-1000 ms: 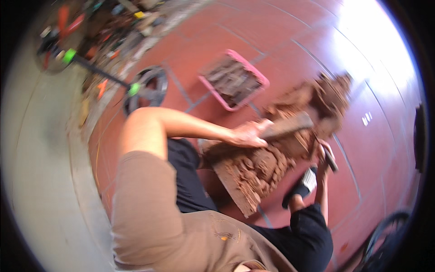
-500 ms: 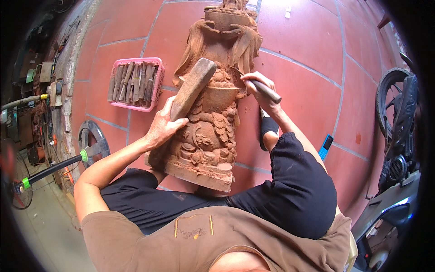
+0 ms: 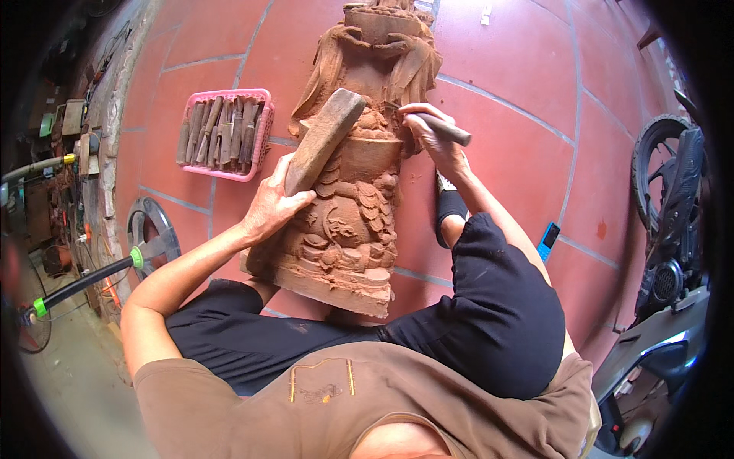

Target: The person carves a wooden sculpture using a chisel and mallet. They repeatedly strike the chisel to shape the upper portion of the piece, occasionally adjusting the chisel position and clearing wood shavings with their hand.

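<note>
A large carved wooden statue (image 3: pixel 359 183) lies on the red tiled floor between my legs. My left hand (image 3: pixel 271 206) grips a heavy wooden mallet (image 3: pixel 323 138) by its lower end, its head raised over the statue's middle. My right hand (image 3: pixel 436 141) is closed around a wood-handled chisel (image 3: pixel 445 128), the tip set against the carving near the statue's upper part. My knees in black trousers flank the statue's base.
A pink plastic basket (image 3: pixel 260 130) holding several chisels sits on the floor left of the statue. A blue phone (image 3: pixel 547 242) lies right of my knee. A motorbike (image 3: pixel 673 229) stands at the right edge; a fan base (image 3: pixel 149 237) and clutter line the left wall.
The view has swung from sideways to looking straight down. My left hand now holds the mallet raised over the statue, and the right hand keeps the chisel on the carving.
</note>
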A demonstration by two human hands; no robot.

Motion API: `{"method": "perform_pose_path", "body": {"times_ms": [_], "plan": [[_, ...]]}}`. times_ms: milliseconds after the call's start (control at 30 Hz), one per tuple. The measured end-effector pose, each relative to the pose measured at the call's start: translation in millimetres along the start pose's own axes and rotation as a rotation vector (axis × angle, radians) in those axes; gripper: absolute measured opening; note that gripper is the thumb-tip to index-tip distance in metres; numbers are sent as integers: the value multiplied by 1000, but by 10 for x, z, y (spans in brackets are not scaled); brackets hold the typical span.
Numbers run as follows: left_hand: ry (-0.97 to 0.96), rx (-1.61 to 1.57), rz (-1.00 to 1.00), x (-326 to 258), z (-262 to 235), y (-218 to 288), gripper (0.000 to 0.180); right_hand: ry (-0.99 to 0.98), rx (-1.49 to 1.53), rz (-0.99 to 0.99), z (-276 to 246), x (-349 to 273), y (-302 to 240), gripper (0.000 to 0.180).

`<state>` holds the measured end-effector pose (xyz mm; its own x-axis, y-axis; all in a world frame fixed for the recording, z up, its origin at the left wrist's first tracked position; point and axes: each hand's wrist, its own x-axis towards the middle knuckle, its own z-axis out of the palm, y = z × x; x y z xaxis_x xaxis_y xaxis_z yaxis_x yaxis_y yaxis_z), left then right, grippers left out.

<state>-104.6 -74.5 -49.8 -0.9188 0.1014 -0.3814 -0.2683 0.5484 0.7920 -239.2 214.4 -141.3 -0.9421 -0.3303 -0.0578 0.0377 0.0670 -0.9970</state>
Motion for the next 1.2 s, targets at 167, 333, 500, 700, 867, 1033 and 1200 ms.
{"method": "perform_pose_path", "body": {"times_ms": [167,333,500,700,867,1033,1200], "plan": [[-10,-42,-36,-12,15,19,66,47,-138,-164,-132,-135,0,15],[3,-4,16,-2,25,9,67,45,-142,-124,-95,-118,22,15],[-6,3,7,7,17,-6,66,2,-378,-402,-8,-135,32,15],[13,35,35,12,10,-39,69,24,2,-73,-22,-17,55,16],[-1,17,-1,9,13,27,65,44,40,-40,-64,-76,91,17],[4,-14,-20,-21,25,9,66,-3,-482,-439,4,-161,-19,13],[16,53,52,9,28,-37,70,-1,-597,-426,68,-123,-81,12]]}}
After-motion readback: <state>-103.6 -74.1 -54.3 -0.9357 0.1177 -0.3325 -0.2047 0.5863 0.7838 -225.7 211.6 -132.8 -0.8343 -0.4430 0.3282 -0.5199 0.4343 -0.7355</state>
